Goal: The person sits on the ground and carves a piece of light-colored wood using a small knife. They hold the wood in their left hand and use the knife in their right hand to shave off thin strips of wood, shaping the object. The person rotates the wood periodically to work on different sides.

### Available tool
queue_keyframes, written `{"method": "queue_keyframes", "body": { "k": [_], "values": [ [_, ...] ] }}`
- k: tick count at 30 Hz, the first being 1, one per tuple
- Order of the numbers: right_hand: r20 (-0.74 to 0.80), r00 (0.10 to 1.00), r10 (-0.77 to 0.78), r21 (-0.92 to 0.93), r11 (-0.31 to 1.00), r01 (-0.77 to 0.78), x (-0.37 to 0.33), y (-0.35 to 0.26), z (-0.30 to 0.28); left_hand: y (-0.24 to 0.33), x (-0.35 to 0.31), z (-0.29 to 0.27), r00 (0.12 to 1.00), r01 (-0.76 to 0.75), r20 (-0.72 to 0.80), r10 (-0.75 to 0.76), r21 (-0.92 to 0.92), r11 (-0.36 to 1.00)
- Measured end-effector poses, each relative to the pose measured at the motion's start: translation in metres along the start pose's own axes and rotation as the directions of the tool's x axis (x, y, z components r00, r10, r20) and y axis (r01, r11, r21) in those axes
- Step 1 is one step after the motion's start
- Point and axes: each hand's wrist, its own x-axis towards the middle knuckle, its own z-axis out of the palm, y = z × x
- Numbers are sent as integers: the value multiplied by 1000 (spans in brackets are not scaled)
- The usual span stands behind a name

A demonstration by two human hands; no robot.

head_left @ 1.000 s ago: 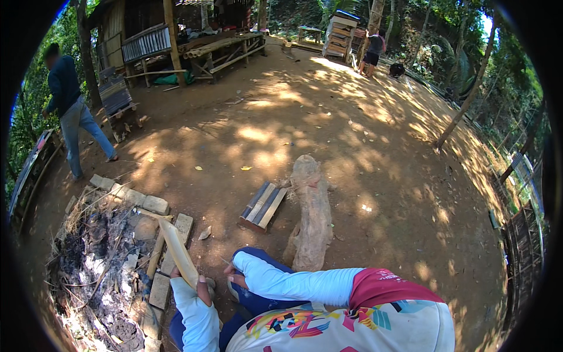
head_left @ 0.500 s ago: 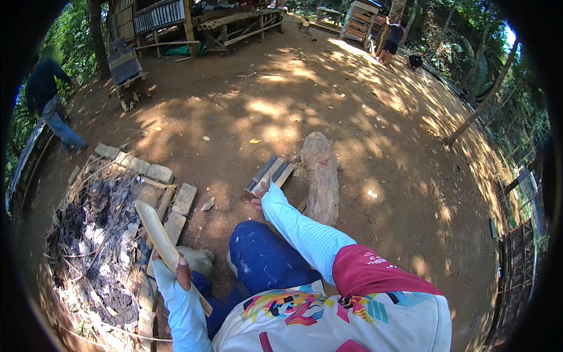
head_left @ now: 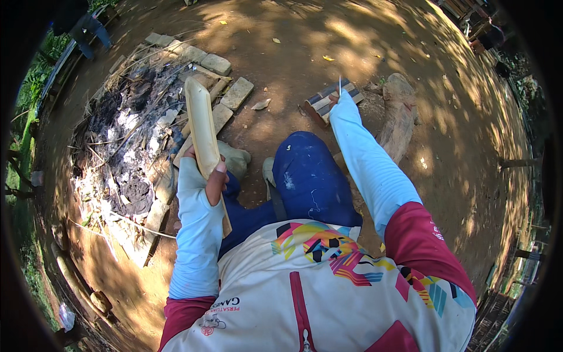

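My left hand (head_left: 216, 180) is closed around a pale, trough-shaped length of split bamboo (head_left: 203, 126). It is held tilted upward, its hollow face showing and its lower end passing down beside my wrist. My right arm is stretched forward, and my right hand (head_left: 333, 101) is partly hidden by its light blue sleeve. From that fist a knife (head_left: 340, 85) points away from me, only its thin, pale blade showing. Just beyond and beside that hand, a low stool of dark and light slats (head_left: 321, 107) stands on the ground.
A thick log (head_left: 399, 114) lies right of the stool. To my left is a fire pit of ash and charred sticks (head_left: 132, 126), edged with blocks (head_left: 237, 94). Another person (head_left: 88, 32) stands at the far left, and dappled bare earth spreads ahead.
My view has tipped down and turned left, so the pit, stool and log sit further right in the picture. Both hands keep their holds, and the bamboo stands more upright.
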Motion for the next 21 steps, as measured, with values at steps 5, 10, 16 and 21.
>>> {"method": "queue_keyframes", "body": {
  "k": [5,10,16,21],
  "values": [
    [343,930,134,-259,965,-44,-48,-49,13,-13,-1,-20,998,6,-57,-5,19,1000],
    [739,469,483,-528,848,-41,-99,-48,45,-5,2,-13,994,75,-81,-73,18,997],
    [271,962,39,-262,964,35,-51,-35,36,-12,2,-32,998,10,-57,-8,28,1000],
    [768,557,316,-348,936,-52,-147,-64,14,-22,-2,-50,988,17,-154,-18,-6,1000]
  ]
}}
